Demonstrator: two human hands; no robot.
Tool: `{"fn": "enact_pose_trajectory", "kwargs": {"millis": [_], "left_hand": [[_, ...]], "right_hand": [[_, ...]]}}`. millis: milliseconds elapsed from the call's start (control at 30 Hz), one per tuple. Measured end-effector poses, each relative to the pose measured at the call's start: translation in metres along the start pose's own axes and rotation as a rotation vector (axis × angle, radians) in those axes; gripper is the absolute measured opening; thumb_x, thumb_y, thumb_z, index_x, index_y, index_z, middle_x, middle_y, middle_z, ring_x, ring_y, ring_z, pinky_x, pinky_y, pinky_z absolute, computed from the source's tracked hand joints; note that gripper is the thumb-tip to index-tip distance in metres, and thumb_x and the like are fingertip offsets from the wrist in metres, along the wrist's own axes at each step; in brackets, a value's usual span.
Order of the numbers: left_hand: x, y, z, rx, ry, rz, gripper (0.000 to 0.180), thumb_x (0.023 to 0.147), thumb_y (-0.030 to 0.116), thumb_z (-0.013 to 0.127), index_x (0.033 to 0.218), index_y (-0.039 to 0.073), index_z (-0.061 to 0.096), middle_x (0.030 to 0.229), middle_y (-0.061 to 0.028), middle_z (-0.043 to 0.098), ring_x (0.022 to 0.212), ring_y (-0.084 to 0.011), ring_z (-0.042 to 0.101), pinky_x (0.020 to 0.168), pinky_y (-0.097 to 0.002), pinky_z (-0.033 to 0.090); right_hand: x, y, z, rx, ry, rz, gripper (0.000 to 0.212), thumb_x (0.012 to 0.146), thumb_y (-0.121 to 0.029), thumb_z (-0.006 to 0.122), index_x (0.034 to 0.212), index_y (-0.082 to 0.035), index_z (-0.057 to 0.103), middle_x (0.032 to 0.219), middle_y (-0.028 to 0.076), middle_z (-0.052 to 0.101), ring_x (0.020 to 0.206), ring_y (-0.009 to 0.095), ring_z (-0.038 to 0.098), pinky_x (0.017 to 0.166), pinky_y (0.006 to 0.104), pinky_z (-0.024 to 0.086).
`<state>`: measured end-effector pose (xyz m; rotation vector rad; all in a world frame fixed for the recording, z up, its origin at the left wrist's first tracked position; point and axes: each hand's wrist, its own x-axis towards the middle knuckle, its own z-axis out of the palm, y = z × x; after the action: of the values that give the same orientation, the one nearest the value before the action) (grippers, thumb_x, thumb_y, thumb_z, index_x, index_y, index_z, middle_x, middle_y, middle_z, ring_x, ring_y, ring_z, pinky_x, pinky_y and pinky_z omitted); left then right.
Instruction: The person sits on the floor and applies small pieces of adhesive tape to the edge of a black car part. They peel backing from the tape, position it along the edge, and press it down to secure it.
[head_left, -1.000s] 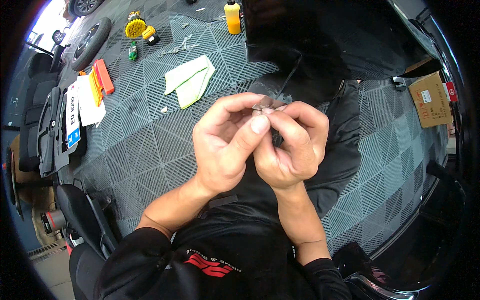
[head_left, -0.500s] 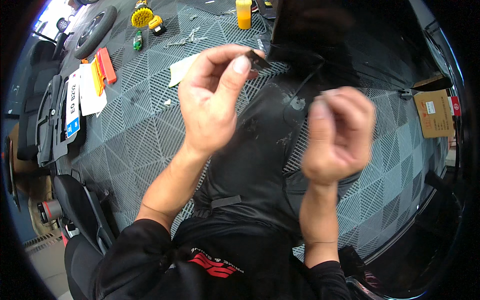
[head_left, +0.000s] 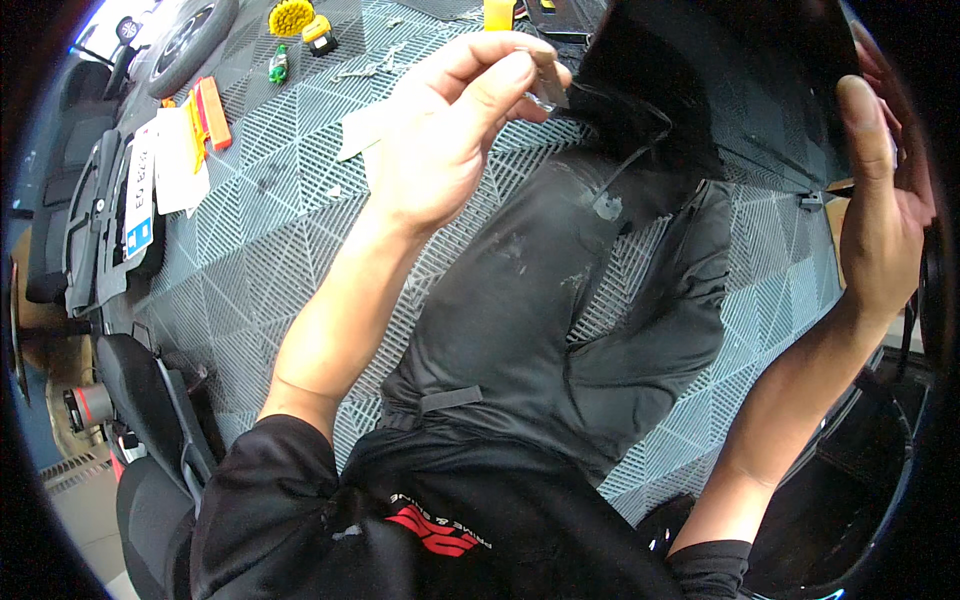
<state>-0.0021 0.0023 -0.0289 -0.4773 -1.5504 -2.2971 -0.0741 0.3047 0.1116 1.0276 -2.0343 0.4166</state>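
Small brownish flat piece (head_left: pixel 549 82) is pinched btwn thumb & fingers of L hand (head_left: pixel 445 135), held up just past 12 o'clock, its long axis approx 11 to 5. From L palm it's found at approx 2 o'clock; from R hand (head_left: pixel 885 195), btwn 9 & 10, well apart, so L is by far the nearer. R hand is raised btwn 2 & 3 o'clock by outer edge of glossy black panel (head_left: pixel 730 70), thumb set apart from fingers; whether panel is touched or gripped can't be told, fingers being dark & partly hidden. Panel is seen at approx 3 o'clock from the piece.

Below, grey ribbed floor (head_left: pixel 290 280) is crossed by black trousers (head_left: pixel 510 300). At 11 o'clock: pale cloth (head_left: pixel 362 130), partly covered by L hand, w/ yellow round brush (head_left: pixel 291 17) farther out. Btwn 10 & 11, tyre (head_left: pixel 215 45) is partly cut off.
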Motion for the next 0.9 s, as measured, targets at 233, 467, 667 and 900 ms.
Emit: {"fn": "enact_pose_trajectory", "kwargs": {"millis": [233, 467, 667, 900], "left_hand": [[0.002, -0.001, -0.010, -0.201, -0.044, -0.047, 0.026, 0.105, 0.016, 0.061, 0.124, 0.000, 0.065, 0.110, -0.0103, 0.070, 0.099, -0.0198, 0.068, 0.086, -0.0344, 0.056], [-0.041, 0.005, 0.012, -0.444, 0.151, -0.175, 0.021, 0.096, 0.009, 0.072, 0.113, -0.002, 0.066, 0.101, -0.0108, 0.073, 0.087, -0.0188, 0.074, 0.076, -0.0293, 0.061], [-0.054, 0.004, 0.041, -0.445, 0.299, -0.314, 0.023, 0.092, 0.008, 0.075, 0.107, -0.006, 0.065, 0.092, -0.0111, 0.074, 0.082, -0.0136, 0.072, 0.073, -0.0256, 0.059], [-0.038, 0.014, 0.044, -0.327, 0.253, -0.218, 0.026, 0.091, 0.006, 0.075, 0.108, -0.008, 0.062, 0.093, -0.0120, 0.075, 0.082, -0.0125, 0.073, 0.074, -0.0234, 0.058]], "right_hand": [[0.002, -0.035, 0.005, 0.162, 0.232, 0.049, 0.029, 0.101, -0.014, 0.065, 0.125, 0.002, 0.069, 0.114, 0.018, 0.072, 0.103, 0.025, 0.070, 0.093, 0.0361, 0.056], [-0.094, -0.165, 0.080, 0.719, 0.074, 0.515, 0.040, 0.080, -0.001, 0.082, 0.117, 0.004, 0.067, 0.109, 0.018, 0.066, 0.085, 0.021, 0.066, 0.080, 0.0331, 0.055], [-0.087, -0.165, 0.096, 0.327, 0.164, 0.202, 0.044, 0.072, 0.006, 0.085, 0.113, -0.006, 0.073, 0.108, 0.015, 0.064, 0.091, 0.025, 0.065, 0.074, 0.0321, 0.055], [-0.059, -0.154, 0.087, 0.201, 0.174, 0.140, 0.033, 0.072, 0.004, 0.087, 0.102, -0.007, 0.076, 0.097, 0.010, 0.067, 0.080, 0.023, 0.066, 0.071, 0.0305, 0.054]]}}
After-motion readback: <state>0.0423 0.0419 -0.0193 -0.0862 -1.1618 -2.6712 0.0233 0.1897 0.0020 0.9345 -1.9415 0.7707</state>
